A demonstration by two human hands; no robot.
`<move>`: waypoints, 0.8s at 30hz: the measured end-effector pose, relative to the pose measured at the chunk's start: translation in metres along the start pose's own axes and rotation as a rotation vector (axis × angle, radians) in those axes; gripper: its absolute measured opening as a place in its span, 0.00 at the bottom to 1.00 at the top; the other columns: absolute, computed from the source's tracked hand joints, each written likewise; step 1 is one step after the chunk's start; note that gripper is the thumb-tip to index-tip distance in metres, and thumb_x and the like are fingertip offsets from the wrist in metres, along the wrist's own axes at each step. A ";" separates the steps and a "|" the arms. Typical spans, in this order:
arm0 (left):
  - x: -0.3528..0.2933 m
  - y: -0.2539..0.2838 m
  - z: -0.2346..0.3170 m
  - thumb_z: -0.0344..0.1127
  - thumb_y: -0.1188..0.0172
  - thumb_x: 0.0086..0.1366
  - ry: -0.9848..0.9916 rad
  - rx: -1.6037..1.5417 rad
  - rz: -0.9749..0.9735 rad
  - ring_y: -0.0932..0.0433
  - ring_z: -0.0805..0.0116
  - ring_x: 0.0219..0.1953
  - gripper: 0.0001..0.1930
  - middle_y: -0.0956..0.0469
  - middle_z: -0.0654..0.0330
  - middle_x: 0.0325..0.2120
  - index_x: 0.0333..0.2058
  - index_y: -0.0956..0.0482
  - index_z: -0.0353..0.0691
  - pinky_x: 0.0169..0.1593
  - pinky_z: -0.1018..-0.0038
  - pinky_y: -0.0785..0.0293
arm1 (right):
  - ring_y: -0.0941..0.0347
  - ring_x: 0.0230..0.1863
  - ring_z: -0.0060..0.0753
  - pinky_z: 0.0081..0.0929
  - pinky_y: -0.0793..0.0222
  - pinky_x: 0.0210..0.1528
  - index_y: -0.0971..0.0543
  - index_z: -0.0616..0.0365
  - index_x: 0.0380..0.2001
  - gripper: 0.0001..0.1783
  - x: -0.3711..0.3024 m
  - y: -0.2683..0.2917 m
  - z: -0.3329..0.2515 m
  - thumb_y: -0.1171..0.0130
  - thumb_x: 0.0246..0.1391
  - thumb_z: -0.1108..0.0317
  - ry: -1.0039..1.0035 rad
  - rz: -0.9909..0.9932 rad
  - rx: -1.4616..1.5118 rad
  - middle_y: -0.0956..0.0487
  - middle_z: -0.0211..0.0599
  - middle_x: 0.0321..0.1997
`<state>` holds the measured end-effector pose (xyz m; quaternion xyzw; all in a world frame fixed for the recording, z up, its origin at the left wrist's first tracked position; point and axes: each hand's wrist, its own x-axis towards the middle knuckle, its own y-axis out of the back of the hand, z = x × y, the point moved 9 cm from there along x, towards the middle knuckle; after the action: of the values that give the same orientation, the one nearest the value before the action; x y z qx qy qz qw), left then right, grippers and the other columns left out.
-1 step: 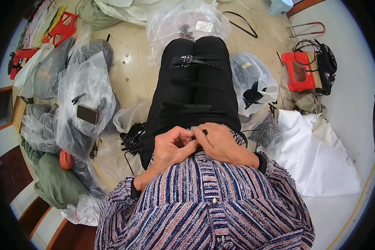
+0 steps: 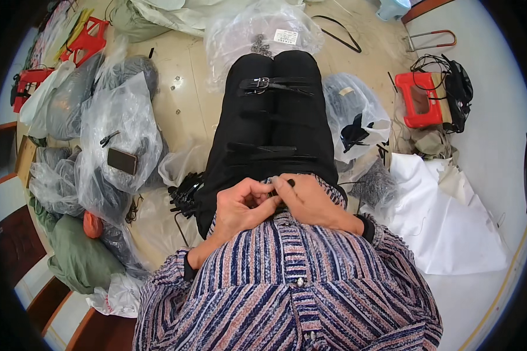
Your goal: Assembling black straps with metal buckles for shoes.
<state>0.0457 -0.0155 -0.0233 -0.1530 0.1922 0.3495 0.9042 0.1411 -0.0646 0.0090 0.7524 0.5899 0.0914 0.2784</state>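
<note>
My left hand (image 2: 240,205) and my right hand (image 2: 311,202) meet over my lap, fingertips touching, both closed in a pinch. Between them is a small black piece (image 2: 291,183), mostly covered by the fingers, so its exact kind cannot be made out. Across my black-trousered thighs lie several thin black straps (image 2: 269,150). Closer to the knees is a black strap with a silver buckle (image 2: 262,84). A tangled bundle of black straps (image 2: 187,192) sits beside my left thigh.
Clear plastic bags (image 2: 120,126) crowd the left, with a phone (image 2: 122,161) and a small black clip-like tool (image 2: 109,138) on top. Another clear bag (image 2: 351,105) holding black pieces lies right, near white cloth (image 2: 433,222) and a red plastic stool (image 2: 417,99). A plastic bag (image 2: 234,38) lies beyond my knees.
My right fingers have shifted very slightly, and a little more of the small black piece shows beside them. Everything else stays as it was.
</note>
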 end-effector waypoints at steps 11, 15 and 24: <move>0.011 -0.011 0.011 0.21 0.43 0.55 -0.033 -0.272 -0.088 0.24 0.76 0.28 0.10 0.24 0.59 0.26 0.37 0.27 0.30 0.33 0.82 0.27 | 0.51 0.18 0.16 0.19 0.51 0.24 0.39 0.53 0.13 0.21 0.003 -0.026 0.041 0.61 0.59 0.57 -0.420 -0.126 1.128 0.44 0.20 0.13; 0.011 -0.008 0.006 0.21 0.48 0.57 -0.001 -0.284 -0.096 0.24 0.73 0.29 0.08 0.24 0.57 0.28 0.37 0.27 0.30 0.36 0.79 0.26 | 0.52 0.18 0.15 0.18 0.52 0.23 0.38 0.52 0.15 0.20 0.004 -0.030 0.046 0.60 0.59 0.57 -0.388 -0.139 1.140 0.44 0.19 0.14; 0.012 -0.005 -0.002 0.21 0.48 0.57 0.113 -0.319 -0.071 0.23 0.72 0.27 0.04 0.23 0.54 0.25 0.31 0.26 0.30 0.34 0.79 0.26 | 0.47 0.20 0.15 0.17 0.51 0.23 0.35 0.55 0.17 0.21 0.005 -0.018 0.029 0.61 0.60 0.56 -0.363 -0.201 0.878 0.40 0.22 0.16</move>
<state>0.0568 -0.0127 -0.0303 -0.3205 0.1795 0.3340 0.8680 0.1408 -0.0661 -0.0255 0.7418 0.5845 -0.3263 0.0403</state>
